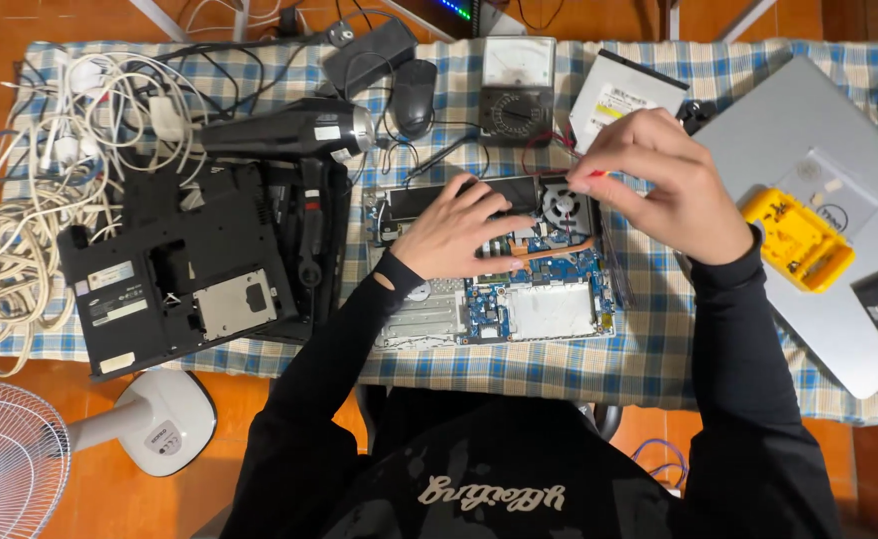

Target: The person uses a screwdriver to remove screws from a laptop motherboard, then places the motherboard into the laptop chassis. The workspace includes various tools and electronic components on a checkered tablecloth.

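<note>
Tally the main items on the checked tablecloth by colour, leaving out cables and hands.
Black: 4 – bottom cover, heat gun, mouse, power adapter
Silver or grey: 3 – closed laptop, optical drive, multimeter
Blue: 1 – opened laptop's circuit board
Yellow: 1 – bit case
Total: 9

Bare checked cloth (pixel 648 359) along the table's near edge gives free passage right of the opened blue laptop board (pixel 519 269). The black plastic bottom cover (pixel 179 274) blocks the left; the closed silver laptop (pixel 818 200) fills the right edge, cream cables (pixel 19 200) the left corner.
</note>
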